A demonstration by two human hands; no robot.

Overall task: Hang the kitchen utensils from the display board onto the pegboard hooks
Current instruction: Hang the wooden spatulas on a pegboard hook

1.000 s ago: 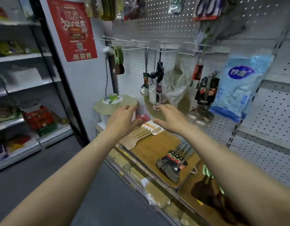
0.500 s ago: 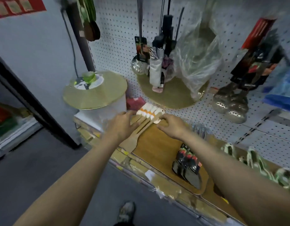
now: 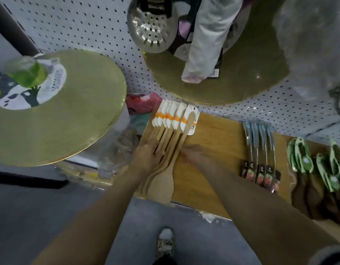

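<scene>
left hand (image 3: 149, 158) flat on fanned wooden spatulas (image 3: 165, 150), fingers straight; right hand (image 3: 194, 154) at their right edge, grip blurred, cannot tell; spatulas lie on wooden display board (image 3: 219, 150) below pegboard (image 3: 79, 25)

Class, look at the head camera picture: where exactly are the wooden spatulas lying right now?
The wooden spatulas lie fanned at the left end of the wooden display board, between the left hand and right hand.

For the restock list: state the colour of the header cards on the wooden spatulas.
White with an orange band, on the wooden spatulas; head view.
</scene>
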